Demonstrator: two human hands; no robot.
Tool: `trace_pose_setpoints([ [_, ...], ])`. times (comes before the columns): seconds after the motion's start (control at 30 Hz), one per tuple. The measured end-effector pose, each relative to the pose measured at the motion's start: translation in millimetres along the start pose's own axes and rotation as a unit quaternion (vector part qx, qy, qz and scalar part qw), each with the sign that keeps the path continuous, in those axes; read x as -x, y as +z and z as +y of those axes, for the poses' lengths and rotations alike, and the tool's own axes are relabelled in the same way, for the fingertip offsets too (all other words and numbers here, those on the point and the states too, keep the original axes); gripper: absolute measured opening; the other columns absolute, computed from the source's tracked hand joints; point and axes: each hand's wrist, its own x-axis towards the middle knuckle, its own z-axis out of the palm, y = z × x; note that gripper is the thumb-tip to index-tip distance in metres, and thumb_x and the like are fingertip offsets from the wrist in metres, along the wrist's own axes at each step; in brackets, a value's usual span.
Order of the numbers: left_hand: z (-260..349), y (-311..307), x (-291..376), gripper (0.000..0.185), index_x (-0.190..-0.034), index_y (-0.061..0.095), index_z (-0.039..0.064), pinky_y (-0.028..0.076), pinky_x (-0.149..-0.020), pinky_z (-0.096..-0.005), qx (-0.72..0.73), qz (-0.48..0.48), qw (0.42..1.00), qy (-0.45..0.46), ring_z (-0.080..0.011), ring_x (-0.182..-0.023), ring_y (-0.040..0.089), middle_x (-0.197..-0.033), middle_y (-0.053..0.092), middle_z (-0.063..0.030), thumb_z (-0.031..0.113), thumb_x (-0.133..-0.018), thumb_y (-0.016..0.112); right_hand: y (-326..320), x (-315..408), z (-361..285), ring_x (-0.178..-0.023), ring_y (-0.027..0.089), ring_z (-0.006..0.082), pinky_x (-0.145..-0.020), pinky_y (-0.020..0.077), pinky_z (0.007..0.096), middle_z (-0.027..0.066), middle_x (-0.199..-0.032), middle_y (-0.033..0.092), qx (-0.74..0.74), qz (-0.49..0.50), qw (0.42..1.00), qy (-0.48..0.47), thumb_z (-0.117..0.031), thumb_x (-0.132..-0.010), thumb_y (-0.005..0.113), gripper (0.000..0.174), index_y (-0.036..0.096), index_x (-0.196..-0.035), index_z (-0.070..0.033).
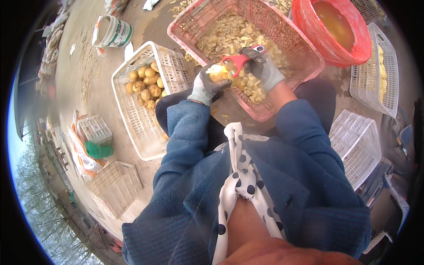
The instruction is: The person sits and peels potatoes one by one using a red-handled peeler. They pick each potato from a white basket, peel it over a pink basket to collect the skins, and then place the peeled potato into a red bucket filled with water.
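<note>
My left hand (208,84), in a grey work glove with dark palm and fingers, grips a partly peeled potato (218,73). In my right hand (263,68), gloved alike, is a red Y-shaped peeler (238,63), its head against or very close to the potato. Both hands are over the near part of a pink plastic crate (316,68) that holds many potato peelings (232,31). Left of my left hand, a white plastic crate (121,109) holds a pile of unpeeled potatoes (145,84).
A red mesh bag (359,54) lines a container of murky liquid at the upper right. Beside it, a white crate (392,76) holds peeled potatoes. Another white crate (352,142) lies lower right. A white bucket (114,31) and smaller crates (116,188) are at left.
</note>
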Motion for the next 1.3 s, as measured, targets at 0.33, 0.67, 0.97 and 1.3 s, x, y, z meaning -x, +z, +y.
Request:
trace_pose_setpoints([
  [0.33,-58.7,15.2,7.4,0.073,-0.123,0.046,-0.004,0.05,-0.085,-0.0326,-0.006,0.036,0.983,0.179,-0.0205,-0.101,0.059,-0.111,0.06,-0.0119,0.009,-0.06,0.082,-19.6,3.3,12.5,-0.057,0.059,0.0159,-0.044,0.0467,0.0272,0.006,-0.079,0.063,0.102,0.256,0.961,0.033,-0.017,-0.081,0.065,0.02,0.06,-0.096,-0.004],
  [0.67,-39.0,0.2,17.6,0.041,-0.117,0.055,0.012,0.044,-0.093,-0.0298,0.117,-0.022,0.99,0.08,-0.0206,-0.108,0.055,-0.117,0.057,-0.0065,0.026,-0.08,0.063,-34.7,-18.8,36.1,-0.051,0.058,0.0143,-0.044,0.0494,0.0266,0.0064,-0.078,0.062,-0.013,0.236,0.967,0.091,-0.011,-0.077,0.07,0.018,0.057,-0.088,-0.002],
  [0.97,5.2,-13.3,13.3,0.061,-0.118,0.049,-0.002,0.052,-0.083,-0.0328,0.153,-0.011,0.988,-0.022,-0.0216,-0.094,0.062,-0.108,0.061,-0.012,-0.001,-0.064,0.076,23.6,2.6,-19.6,-0.052,0.058,0.0139,-0.044,0.0468,0.0255,0.0067,-0.079,0.062,-0.166,0.113,0.979,0.027,-0.009,-0.079,0.067,0.015,0.06,-0.09,-0.002],
  [1.3,9.7,1.0,11.4,0.087,-0.123,0.044,-0.003,0.05,-0.084,-0.0296,0.067,0.06,0.991,-0.102,-0.0247,-0.1,0.059,-0.113,0.056,-0.0147,0.016,-0.049,0.087,9.0,-3.9,15.5,-0.053,0.057,0.015,-0.044,0.0422,0.0249,0.0049,-0.075,0.062,-0.131,0.015,0.99,0.053,-0.023,-0.079,0.067,0.025,0.059,-0.095,-0.005],
])
